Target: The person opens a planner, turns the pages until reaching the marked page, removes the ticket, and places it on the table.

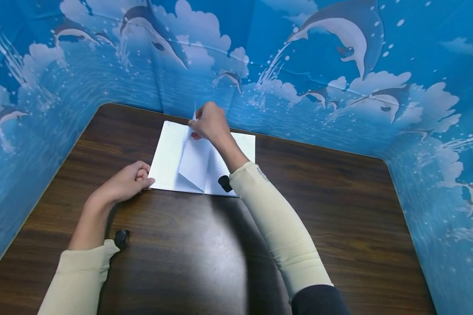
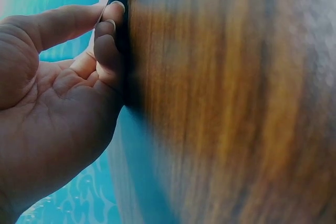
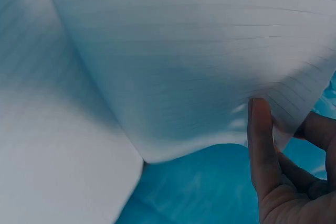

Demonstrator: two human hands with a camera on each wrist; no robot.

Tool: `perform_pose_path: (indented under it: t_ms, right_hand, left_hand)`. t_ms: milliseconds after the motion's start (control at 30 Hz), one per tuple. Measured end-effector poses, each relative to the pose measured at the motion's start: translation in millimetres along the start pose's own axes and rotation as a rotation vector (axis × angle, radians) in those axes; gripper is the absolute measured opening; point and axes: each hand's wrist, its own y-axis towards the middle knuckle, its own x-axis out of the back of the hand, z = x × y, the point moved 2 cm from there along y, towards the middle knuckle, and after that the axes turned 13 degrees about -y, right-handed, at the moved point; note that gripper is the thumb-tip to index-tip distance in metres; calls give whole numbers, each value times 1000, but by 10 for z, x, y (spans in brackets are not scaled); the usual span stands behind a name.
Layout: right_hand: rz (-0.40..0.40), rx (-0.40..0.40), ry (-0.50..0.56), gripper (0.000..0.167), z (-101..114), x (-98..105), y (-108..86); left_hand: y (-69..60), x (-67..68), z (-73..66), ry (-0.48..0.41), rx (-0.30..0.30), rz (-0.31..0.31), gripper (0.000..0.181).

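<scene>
An open notebook [image 1: 169, 153] with white ruled pages lies on the table toward its back edge. My right hand [image 1: 211, 122] pinches one raised page [image 1: 197, 162] by its far corner, and that page stands up over the middle fold. In the right wrist view, the thumb and fingers [image 3: 261, 140] hold the lined page [image 3: 173, 66] near its corner. At the notebook's near left corner, my left hand [image 1: 130, 181] grips the edge between thumb and curled fingers. The left wrist view shows the left hand [image 2: 63, 87] with the thin paper edge between thumb and fingertips.
The dark wood-grain table [image 1: 339, 210] extends to both sides and in front of the notebook. A blue cloth [image 1: 260, 78] printed with dolphins and clouds hangs around the table's back and sides. Each wrist bears a small black camera [image 1: 121, 239].
</scene>
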Motion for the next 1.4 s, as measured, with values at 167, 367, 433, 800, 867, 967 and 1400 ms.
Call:
perform_pose_path:
  t_ms: [167, 367, 433, 800, 867, 967, 1400]
  right_hand:
    - [-5, -12, 43, 32, 11, -183, 49]
    - [-20, -37, 82, 32, 11, -310, 92]
    - [-27, -40, 67, 33, 27, -345, 103]
    - [-85, -26, 18, 28, 82, -692, 190]
    - [-55, -12, -2, 30, 71, -764, 199]
    - [38, 43, -103, 37, 59, -872, 208]
    - [273, 315, -592, 67, 143, -1083, 71]
  left_hand:
    - [0, 1, -5, -12, -8, 7, 34]
    - [-7, 4, -16, -16, 1, 15, 33]
    - [-9, 12, -13, -14, 7, 14, 33]
    - [1, 17, -8, -16, 15, 16, 30]
    - [6, 14, -8, -19, 11, 18, 29]
    - [12, 13, 4, -41, 13, 25, 35]
    - [13, 28, 25, -38, -17, 27, 40]
